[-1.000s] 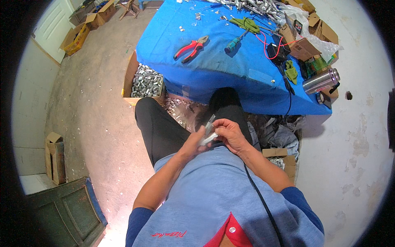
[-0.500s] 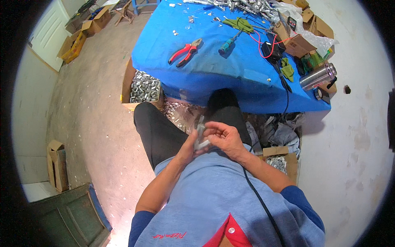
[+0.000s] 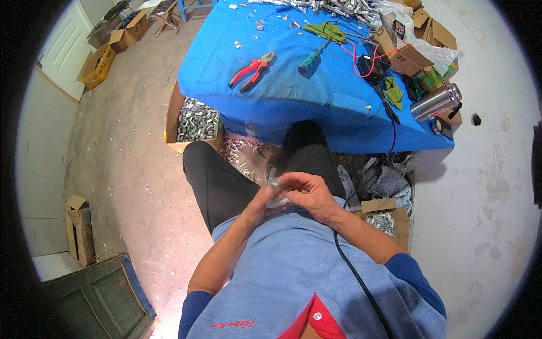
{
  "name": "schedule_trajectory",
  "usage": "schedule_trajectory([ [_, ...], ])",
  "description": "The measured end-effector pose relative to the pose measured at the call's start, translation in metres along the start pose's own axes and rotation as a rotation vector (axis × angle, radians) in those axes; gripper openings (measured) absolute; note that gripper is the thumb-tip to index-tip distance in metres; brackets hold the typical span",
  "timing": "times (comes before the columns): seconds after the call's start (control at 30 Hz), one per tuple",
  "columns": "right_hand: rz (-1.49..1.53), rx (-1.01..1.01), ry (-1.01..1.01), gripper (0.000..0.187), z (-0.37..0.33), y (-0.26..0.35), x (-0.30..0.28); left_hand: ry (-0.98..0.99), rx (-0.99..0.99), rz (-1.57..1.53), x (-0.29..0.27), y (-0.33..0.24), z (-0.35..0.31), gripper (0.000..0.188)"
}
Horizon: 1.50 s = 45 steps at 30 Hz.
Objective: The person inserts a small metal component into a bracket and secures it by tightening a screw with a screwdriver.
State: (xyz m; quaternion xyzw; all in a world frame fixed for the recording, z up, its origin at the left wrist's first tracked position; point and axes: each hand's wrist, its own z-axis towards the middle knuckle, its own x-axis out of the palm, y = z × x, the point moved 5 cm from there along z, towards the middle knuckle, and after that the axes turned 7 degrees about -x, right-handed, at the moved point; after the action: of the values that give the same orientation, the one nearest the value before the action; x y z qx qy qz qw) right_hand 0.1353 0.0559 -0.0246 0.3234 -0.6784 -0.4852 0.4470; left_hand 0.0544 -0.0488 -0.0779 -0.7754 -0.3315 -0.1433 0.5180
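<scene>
Both hands meet over my lap. My left hand [image 3: 259, 207] is closed around a small silvery metal part [image 3: 273, 173], whose narrow end sticks up between the hands; its exact kind is blurred. Another pale, silvery length [image 3: 279, 202] shows lower down by the left palm, and I cannot tell if the two are joined. My right hand [image 3: 313, 196] curls over from the right, with thumb and fingertips pinched on the upper part of the metal piece. The fingers hide much of it.
Ahead stands a blue-covered table [image 3: 271, 101] with red-handled pliers [image 3: 252, 72], a teal-handled screwdriver [image 3: 310, 60], a steel flask [image 3: 436, 103] and a heap of metal parts [image 3: 347, 8]. Below it sit a box of short metal pieces [image 3: 197, 120] and an open carton [image 3: 400, 221].
My right fingers have closed in on the upper part of the metal piece, where they were looser before. My left hand has hardly shifted.
</scene>
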Motion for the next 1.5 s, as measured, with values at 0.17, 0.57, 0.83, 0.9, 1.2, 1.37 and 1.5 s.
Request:
schedule_trajectory([
  [0.17,0.032,0.011,-0.022,0.035,-0.001,0.002,0.002,0.027,-0.007,0.042,-0.008,0.012,0.001,0.081],
  [0.57,-0.257,-0.119,-0.173,0.028,-0.01,0.025,-0.003,0.093,-0.009,-0.182,-0.03,0.018,0.021,0.075],
  [0.83,-0.999,-0.342,-0.645,0.025,-0.096,0.045,-0.11,0.158,-0.01,-0.477,-0.02,0.007,0.018,0.078],
  [0.9,-1.198,-0.268,-0.734,0.024,-0.138,0.022,-0.157,0.158,-0.039,-0.45,-0.016,0.005,0.017,0.079],
  [1.2,-1.658,0.55,-1.091,0.032,-0.358,-0.048,-0.285,0.224,-0.095,-0.457,-0.004,0.008,0.019,0.077],
  [1.37,-1.032,-0.113,-1.013,0.031,-0.243,-0.052,-0.263,0.296,-0.111,-0.394,0.008,0.008,0.027,0.075],
  [1.5,-0.563,-0.144,-0.609,0.031,-0.082,0.007,-0.122,0.282,-0.133,-0.306,0.008,0.011,0.026,0.074],
])
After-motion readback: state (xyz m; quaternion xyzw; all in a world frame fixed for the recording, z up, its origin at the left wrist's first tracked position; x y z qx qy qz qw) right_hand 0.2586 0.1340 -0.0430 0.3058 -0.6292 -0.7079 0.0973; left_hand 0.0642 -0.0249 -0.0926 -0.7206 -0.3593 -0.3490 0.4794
